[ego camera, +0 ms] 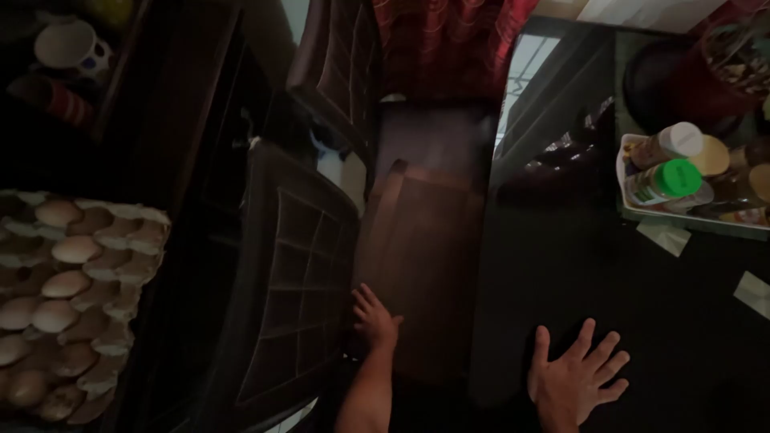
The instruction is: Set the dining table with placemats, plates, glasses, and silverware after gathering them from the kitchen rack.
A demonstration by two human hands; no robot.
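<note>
Dark plastic chair: brown, moulded, its back a grid of square panels, seen from above just left of the desk edge.
Left hand: fingers together, laid on the chair's seat edge; whether it grips is hidden.
Right hand: fingers spread apart, flat on the desk, holding nothing.
Desk: glossy, near-black, reflective.
Doing it well: I judge a firm hold on the rim, braced by the flat palm, keeps the chair steady.
Egg tray: bumpy pulp, pale brown eggs, far left.
White tray: capped jars, green and white lids.
</note>
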